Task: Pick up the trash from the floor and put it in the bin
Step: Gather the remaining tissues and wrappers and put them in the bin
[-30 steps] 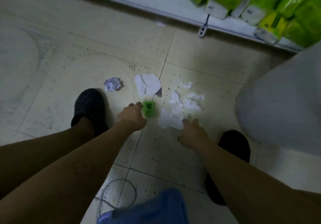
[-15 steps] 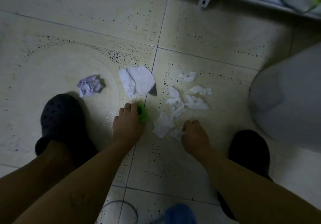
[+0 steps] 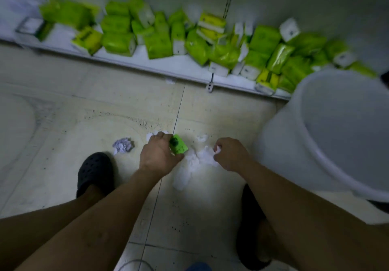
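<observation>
The left hand [image 3: 160,158] clamps its fingers on the wrapper [image 3: 179,147] while the right hand [image 3: 231,155] pinches tissue [image 3: 217,150], likely so both loads reach the nearby bin [image 3: 273,144] in one trip.

Green tissue pkgs [image 3: 157,45] piled on low white shelf [image 3: 181,65]; black clogs [image 3: 94,171], striped cord [image 3: 228,1] at wall

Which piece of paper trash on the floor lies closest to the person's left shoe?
The crumpled lilac paper ball, alone just beyond the left shoe; the white tissue scraps lie further right, between the left hand and right hand.
</observation>
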A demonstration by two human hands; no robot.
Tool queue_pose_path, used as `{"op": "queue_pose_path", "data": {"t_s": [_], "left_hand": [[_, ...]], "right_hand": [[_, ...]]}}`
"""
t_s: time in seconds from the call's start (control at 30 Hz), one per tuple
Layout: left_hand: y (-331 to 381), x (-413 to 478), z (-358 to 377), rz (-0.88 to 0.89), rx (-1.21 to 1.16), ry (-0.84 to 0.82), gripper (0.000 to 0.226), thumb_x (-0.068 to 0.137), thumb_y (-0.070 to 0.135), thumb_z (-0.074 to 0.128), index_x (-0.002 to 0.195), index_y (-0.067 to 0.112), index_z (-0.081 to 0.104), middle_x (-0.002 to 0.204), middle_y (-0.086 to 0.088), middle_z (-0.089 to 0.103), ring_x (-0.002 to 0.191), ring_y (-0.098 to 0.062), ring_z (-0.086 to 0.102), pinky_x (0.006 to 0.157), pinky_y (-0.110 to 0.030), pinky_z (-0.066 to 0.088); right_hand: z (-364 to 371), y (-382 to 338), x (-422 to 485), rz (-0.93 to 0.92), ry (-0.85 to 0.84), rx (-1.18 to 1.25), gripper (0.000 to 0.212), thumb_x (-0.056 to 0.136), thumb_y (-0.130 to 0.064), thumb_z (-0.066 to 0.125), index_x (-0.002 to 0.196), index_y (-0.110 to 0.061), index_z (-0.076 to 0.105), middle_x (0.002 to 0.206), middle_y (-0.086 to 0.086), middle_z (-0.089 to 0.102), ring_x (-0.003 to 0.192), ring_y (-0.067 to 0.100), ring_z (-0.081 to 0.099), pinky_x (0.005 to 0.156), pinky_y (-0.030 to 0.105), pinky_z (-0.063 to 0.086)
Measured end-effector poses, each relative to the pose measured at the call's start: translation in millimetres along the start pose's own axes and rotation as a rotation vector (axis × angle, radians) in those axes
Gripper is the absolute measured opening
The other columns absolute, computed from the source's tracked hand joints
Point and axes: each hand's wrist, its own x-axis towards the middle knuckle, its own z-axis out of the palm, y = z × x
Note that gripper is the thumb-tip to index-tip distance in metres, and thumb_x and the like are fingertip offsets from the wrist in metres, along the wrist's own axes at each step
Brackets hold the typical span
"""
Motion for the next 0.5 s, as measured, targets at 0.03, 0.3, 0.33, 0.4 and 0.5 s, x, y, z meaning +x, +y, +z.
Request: {"op": "queue_pose_path", "data": {"t_s": [0.03, 0.3, 0.33, 0.4, 0.5], "left_hand": [[11, -3, -13, 0.019, -0.01, 0.023, 0.065, 0.072, 0.046, 0.074, 0.127, 0.018, 0.054, 0.121, -0.005, 0.057, 0.114, -0.025, 0.049, 0.088, -0.037, 0.047], [126, -32, -82, 0.178, -0.077, 0.158, 0.05, 0.073, 0.049, 0.072, 0.111, 0.027, 0.048, 0.111, -0.003, 0.06, 0.098, -0.026, 0.056, 0.068, -0.033, 0.044], [141, -37, -84, 0.209, -0.077, 0.158, 0.05, 0.074, 0.049, 0.072, 0.113, 0.027, 0.05, 0.113, -0.002, 0.059, 0.102, -0.025, 0.055, 0.071, -0.033, 0.046], [168, -44, -85, 0.271, -0.069, 0.158, 0.052, 0.075, 0.049, 0.071, 0.117, 0.027, 0.052, 0.118, -0.001, 0.059, 0.109, -0.024, 0.053, 0.078, -0.035, 0.048], [204, -49, -83, 0.358, -0.028, 0.147, 0.054, 0.077, 0.052, 0.069, 0.12, 0.025, 0.052, 0.121, -0.001, 0.059, 0.112, -0.024, 0.052, 0.08, -0.035, 0.047]], "right_hand": [[-18, -4, -8, -0.019, 0.05, 0.014, 0.01, 0.081, -0.009, 0.059, 0.087, -0.009, 0.067, 0.103, 0.014, 0.067, 0.088, 0.026, 0.059, 0.069, 0.021, 0.035], [-149, -3, -88, -0.077, 0.33, 0.025, 0.015, 0.067, -0.009, 0.064, 0.067, -0.024, 0.06, 0.074, -0.001, 0.059, 0.074, 0.016, 0.054, 0.064, 0.02, 0.036], [-160, 4, -97, -0.068, 0.349, 0.045, 0.015, 0.066, -0.009, 0.066, 0.064, -0.023, 0.06, 0.073, -0.001, 0.059, 0.072, 0.016, 0.055, 0.063, 0.019, 0.037], [-178, 25, -114, -0.04, 0.393, 0.098, 0.015, 0.066, -0.01, 0.068, 0.064, -0.023, 0.061, 0.072, 0.0, 0.06, 0.069, 0.018, 0.056, 0.059, 0.02, 0.038], [-196, 68, -135, 0.043, 0.486, 0.231, 0.014, 0.067, -0.007, 0.07, 0.071, -0.02, 0.067, 0.065, 0.002, 0.06, 0.063, 0.021, 0.059, 0.06, 0.026, 0.048]]}}
